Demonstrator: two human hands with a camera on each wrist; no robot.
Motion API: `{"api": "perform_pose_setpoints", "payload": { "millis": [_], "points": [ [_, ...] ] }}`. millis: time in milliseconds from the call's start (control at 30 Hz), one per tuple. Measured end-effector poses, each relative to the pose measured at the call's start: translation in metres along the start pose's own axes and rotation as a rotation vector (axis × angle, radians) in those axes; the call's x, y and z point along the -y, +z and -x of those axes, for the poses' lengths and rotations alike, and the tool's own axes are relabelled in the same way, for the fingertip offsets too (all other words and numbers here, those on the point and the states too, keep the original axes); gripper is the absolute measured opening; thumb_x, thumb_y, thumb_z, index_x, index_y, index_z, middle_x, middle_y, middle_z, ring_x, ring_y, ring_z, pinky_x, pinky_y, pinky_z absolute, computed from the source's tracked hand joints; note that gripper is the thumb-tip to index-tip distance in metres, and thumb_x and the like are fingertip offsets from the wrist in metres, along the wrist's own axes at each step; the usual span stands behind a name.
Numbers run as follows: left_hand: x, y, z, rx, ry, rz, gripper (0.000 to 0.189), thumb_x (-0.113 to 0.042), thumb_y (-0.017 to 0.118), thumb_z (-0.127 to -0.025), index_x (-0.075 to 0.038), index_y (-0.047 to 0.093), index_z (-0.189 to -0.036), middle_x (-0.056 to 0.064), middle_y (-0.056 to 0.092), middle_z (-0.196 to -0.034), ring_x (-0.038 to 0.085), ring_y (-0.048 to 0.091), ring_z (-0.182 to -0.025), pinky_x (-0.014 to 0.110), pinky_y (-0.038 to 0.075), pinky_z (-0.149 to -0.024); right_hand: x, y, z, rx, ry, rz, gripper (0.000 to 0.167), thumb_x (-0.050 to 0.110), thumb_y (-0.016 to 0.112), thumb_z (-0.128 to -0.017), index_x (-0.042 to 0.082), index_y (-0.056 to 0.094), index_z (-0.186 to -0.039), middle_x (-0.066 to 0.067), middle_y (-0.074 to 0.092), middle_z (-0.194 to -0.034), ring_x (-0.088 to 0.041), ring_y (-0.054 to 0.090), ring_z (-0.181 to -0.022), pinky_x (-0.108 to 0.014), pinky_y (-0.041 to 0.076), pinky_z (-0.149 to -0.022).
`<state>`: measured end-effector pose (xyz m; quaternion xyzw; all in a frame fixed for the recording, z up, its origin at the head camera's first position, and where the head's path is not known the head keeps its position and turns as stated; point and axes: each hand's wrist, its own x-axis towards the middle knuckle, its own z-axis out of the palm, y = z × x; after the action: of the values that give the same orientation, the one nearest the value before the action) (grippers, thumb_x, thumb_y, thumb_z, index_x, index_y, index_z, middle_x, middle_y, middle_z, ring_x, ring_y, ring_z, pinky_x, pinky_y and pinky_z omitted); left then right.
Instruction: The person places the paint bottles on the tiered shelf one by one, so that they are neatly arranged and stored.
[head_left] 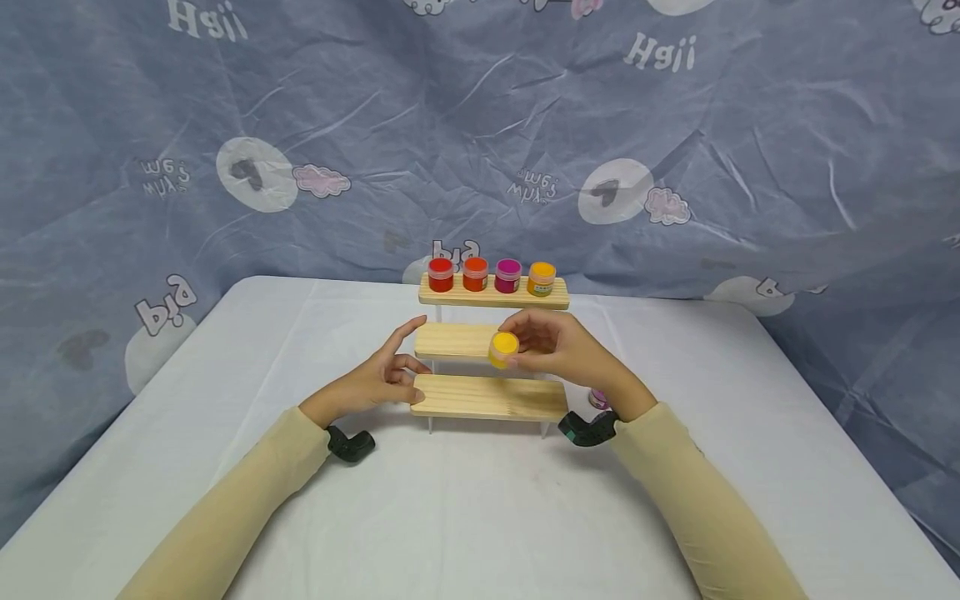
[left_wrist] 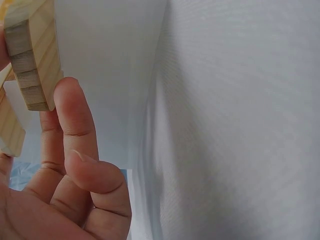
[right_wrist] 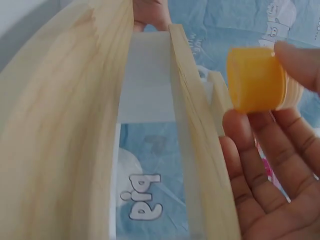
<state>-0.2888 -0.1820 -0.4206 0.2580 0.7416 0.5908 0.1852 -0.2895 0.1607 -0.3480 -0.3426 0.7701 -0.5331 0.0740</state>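
My right hand (head_left: 551, 340) pinches a small yellow paint jar (head_left: 503, 350) between thumb and fingers, over the middle tier (head_left: 450, 342) of a wooden three-tier display stand. The right wrist view shows the jar (right_wrist: 257, 80) on its side in that view, beyond the board edges. At the stand's left end, my left hand (head_left: 378, 377) grips the lowest tier (head_left: 487, 397), thumb on top. Its index finger reaches up beside the middle tier. In the left wrist view, a fingertip (left_wrist: 72, 95) presses the underside of the board (left_wrist: 30, 60).
On the top tier (head_left: 491, 302) stand a red jar (head_left: 441, 275), an orange-red jar (head_left: 475, 274), a magenta jar (head_left: 507, 276) and an orange-yellow jar (head_left: 542, 279). A purple jar (head_left: 597, 399) lies on the white table (head_left: 450, 517), partly hidden by my right wrist. A patterned blue-grey cloth (head_left: 450, 125) hangs behind.
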Motion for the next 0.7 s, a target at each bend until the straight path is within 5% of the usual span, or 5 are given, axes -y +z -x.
{"api": "perform_pose_setpoints", "payload": {
  "millis": [467,700],
  "points": [
    [-0.001,0.001,0.000,-0.015,-0.026,-0.011,0.116,-0.001,0.077,-0.093,-0.030,0.000,-0.175,0.022,0.066,-0.128,0.019,0.065,-0.083,0.029,0.052,-0.083,0.001,0.027,-0.034,-0.109,0.037,0.081,0.038,-0.001,0.083,-0.093,-0.008,0.071,-0.128,-0.017,0.074,-0.115,-0.024,0.067,-0.094,-0.025,0.056,-0.085],
    [-0.001,0.001,-0.001,-0.015,-0.031,-0.015,0.116,-0.001,0.077,-0.093,-0.030,0.000,-0.175,0.021,0.066,-0.128,0.019,0.065,-0.084,0.030,0.052,-0.082,0.004,0.038,-0.046,-0.142,0.058,0.093,0.038,0.002,0.083,-0.093,-0.005,0.072,-0.128,-0.017,0.076,-0.119,-0.027,0.072,-0.104,-0.026,0.056,-0.087]
  ]
}}
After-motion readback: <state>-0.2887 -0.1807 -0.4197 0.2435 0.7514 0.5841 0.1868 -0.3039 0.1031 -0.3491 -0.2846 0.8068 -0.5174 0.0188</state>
